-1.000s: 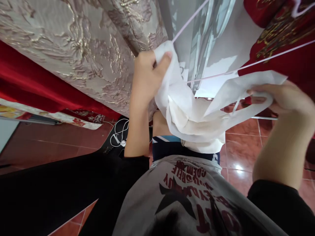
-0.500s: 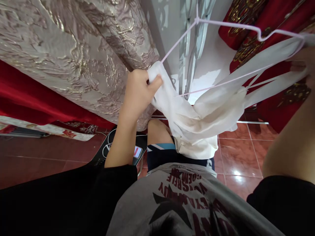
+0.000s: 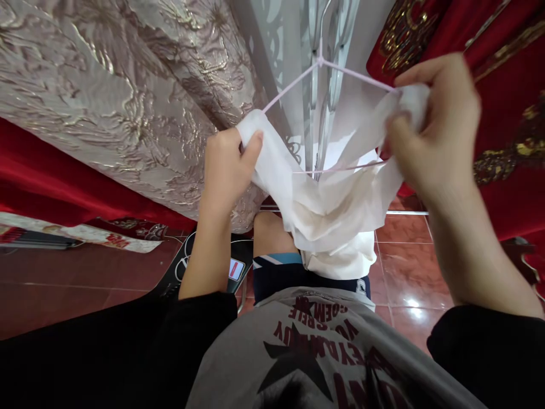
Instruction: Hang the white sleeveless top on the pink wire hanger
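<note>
A pale pink hanger (image 3: 289, 87) hangs in front of me, its two arms running into the shoulders of a thin white garment (image 3: 327, 218). My left hand (image 3: 227, 165) is closed round the garment's left shoulder, thumb on top, at that end of the hanger. On the other side my right hand (image 3: 438, 125), a little blurred, pinches the right shoulder over the hanger's opposite end. Between them the cloth droops in folds onto my lap. The hanger's lower bar (image 3: 340, 169) crosses behind the neckline, partly covered by fabric.
Embossed pinkish-gold fabric (image 3: 128, 102) hangs close on the left, red cloth with gold ornament (image 3: 506, 153) on the right. Metal rails (image 3: 317, 125) stand behind the hanger. A black seat (image 3: 170, 272) with a phone (image 3: 235, 269) and white cable is beside my left leg, above red floor tiles (image 3: 409, 272).
My right hand has come inward from the far right, bringing the garment's right shoulder onto the hanger end. The hanger has shifted slightly left and down; my left hand keeps its grip.
</note>
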`<state>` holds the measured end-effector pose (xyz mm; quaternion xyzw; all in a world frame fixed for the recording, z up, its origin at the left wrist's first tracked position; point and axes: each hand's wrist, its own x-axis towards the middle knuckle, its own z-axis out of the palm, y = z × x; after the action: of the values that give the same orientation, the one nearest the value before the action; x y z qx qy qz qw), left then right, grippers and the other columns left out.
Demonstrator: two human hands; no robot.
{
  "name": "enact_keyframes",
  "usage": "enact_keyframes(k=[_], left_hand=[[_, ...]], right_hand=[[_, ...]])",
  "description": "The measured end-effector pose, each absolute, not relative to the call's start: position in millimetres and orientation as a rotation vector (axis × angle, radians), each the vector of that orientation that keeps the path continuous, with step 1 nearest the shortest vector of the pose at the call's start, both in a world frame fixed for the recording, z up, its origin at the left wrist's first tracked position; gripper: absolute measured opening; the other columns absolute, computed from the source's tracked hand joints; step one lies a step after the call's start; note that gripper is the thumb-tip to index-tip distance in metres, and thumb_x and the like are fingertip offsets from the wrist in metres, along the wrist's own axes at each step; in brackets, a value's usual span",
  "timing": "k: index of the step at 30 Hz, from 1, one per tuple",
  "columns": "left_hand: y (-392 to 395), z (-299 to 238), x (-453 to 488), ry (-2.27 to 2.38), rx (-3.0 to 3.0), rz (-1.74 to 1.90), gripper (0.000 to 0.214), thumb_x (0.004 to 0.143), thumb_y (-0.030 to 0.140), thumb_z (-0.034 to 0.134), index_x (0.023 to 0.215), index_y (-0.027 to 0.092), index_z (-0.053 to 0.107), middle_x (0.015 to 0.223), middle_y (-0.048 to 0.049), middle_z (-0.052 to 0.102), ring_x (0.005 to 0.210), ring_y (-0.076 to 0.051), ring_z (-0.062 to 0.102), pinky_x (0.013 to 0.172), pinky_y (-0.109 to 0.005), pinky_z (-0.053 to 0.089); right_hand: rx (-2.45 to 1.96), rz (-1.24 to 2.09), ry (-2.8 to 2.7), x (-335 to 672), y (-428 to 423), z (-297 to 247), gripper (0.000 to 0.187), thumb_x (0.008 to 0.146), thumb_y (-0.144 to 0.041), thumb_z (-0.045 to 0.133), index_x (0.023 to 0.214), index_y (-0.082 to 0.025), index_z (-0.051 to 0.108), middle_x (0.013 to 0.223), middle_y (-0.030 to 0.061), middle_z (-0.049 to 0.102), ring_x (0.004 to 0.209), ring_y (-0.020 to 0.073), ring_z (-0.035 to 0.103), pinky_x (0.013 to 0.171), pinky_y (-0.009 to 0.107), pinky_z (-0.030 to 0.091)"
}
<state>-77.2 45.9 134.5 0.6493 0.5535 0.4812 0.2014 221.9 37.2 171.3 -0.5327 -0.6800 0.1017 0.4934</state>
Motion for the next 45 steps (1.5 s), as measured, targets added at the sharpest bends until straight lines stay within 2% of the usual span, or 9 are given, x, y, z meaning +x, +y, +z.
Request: enact_keyframes(k=[4, 8, 13, 18, 25, 28, 32, 39, 45], left_hand=[[48.3, 139.8, -78.8, 1.564, 1.870, 1.498, 0.034, 0.100, 0.051, 0.072, 0.083, 0.025, 0.056, 0.086, -0.0038, 0.052, 0.109, -0.026, 0.049, 0.091, -0.036, 0.036], [54.4, 135.0, -76.5, 1.556, 1.840, 1.499, 0.033, 0.100, 0.047, 0.074, 0.090, 0.024, 0.053, 0.082, -0.0002, 0.048, 0.087, -0.019, 0.045, 0.084, -0.034, 0.032], [65.3, 116.6, -79.1, 1.424, 1.781, 1.535, 0.027, 0.098, 0.042, 0.078, 0.095, 0.024, 0.057, 0.076, 0.0026, 0.052, 0.077, -0.016, 0.047, 0.078, -0.032, 0.036], [70.4, 92.9, -84.3, 1.288, 1.769, 1.697, 0.041, 0.090, 0.058, 0.081, 0.101, 0.022, 0.065, 0.090, -0.0034, 0.064, 0.093, -0.024, 0.065, 0.083, -0.034, 0.051], [33.8, 26.0, -46.9, 1.389, 1.757, 2.180, 0.051, 0.096, 0.068, 0.065, 0.121, 0.023, 0.065, 0.147, -0.0128, 0.055, 0.140, -0.033, 0.056, 0.105, -0.047, 0.057], [15.6, -5.9, -16.2, 1.418, 1.480, 2.361, 0.045, 0.099, 0.058, 0.066, 0.126, 0.023, 0.057, 0.143, -0.0131, 0.055, 0.142, -0.032, 0.054, 0.114, -0.052, 0.050], [6.4, -21.7, 5.7, 1.350, 1.273, 2.051, 0.072, 0.090, 0.058, 0.078, 0.142, 0.024, 0.043, 0.145, -0.0181, 0.060, 0.129, -0.028, 0.066, 0.109, -0.045, 0.056], [6.1, -0.4, -10.3, 1.605, 1.348, 1.869, 0.024, 0.091, 0.039, 0.076, 0.094, 0.015, 0.075, 0.092, -0.0076, 0.079, 0.095, -0.026, 0.077, 0.093, -0.039, 0.061], [12.9, 7.5, -7.2, 1.524, 1.382, 1.962, 0.034, 0.093, 0.041, 0.073, 0.116, 0.017, 0.063, 0.115, -0.0110, 0.075, 0.109, -0.024, 0.073, 0.102, -0.038, 0.058]], right_hand=[[-1.359, 0.287, -1.919, 216.4, 5.0, 158.2, 0.067, 0.071, -0.020, 0.080, 0.134, -0.032, 0.063, 0.118, 0.0029, 0.073, 0.084, 0.0208, 0.068, 0.084, 0.042, 0.058], [-1.280, 0.279, -2.087, 225.0, -23.0, 183.0, 0.022, 0.091, -0.047, 0.071, 0.103, -0.030, 0.077, 0.082, 0.0010, 0.072, 0.062, 0.0167, 0.060, 0.065, 0.037, 0.053], [-1.056, 0.245, -1.867, 209.3, 6.4, 173.7, 0.027, 0.104, -0.045, 0.056, 0.093, -0.027, 0.072, 0.078, 0.0026, 0.069, 0.068, 0.0168, 0.062, 0.067, 0.037, 0.054], [-0.948, 0.124, -2.098, 199.3, 76.8, 76.0, 0.036, 0.104, -0.046, 0.053, 0.123, -0.021, 0.071, 0.127, 0.0107, 0.074, 0.117, 0.0268, 0.067, 0.106, 0.048, 0.051], [-1.070, -0.096, -1.816, 175.4, 61.0, 16.3, 0.029, 0.108, -0.044, 0.053, 0.105, -0.024, 0.074, 0.089, 0.0024, 0.076, 0.086, 0.0192, 0.062, 0.095, 0.041, 0.042], [-1.043, -0.092, -1.744, 160.2, 49.0, 17.0, 0.029, 0.107, -0.045, 0.056, 0.099, -0.024, 0.074, 0.090, 0.0011, 0.077, 0.084, 0.0179, 0.063, 0.093, 0.040, 0.040], [-1.049, -0.122, -1.688, 150.7, 45.9, 18.5, 0.029, 0.106, -0.046, 0.059, 0.094, -0.023, 0.073, 0.084, 0.0002, 0.076, 0.081, 0.0174, 0.062, 0.090, 0.039, 0.041], [-0.998, -0.134, -1.649, 154.1, 42.6, 23.0, 0.022, 0.103, -0.039, 0.066, 0.087, -0.023, 0.069, 0.078, -0.0033, 0.072, 0.078, 0.0148, 0.060, 0.088, 0.037, 0.040], [-1.090, -0.122, -1.648, 149.0, 46.1, 19.6, 0.032, 0.106, -0.046, 0.059, 0.086, -0.023, 0.069, 0.079, -0.0015, 0.072, 0.079, 0.0167, 0.061, 0.091, 0.039, 0.041]])
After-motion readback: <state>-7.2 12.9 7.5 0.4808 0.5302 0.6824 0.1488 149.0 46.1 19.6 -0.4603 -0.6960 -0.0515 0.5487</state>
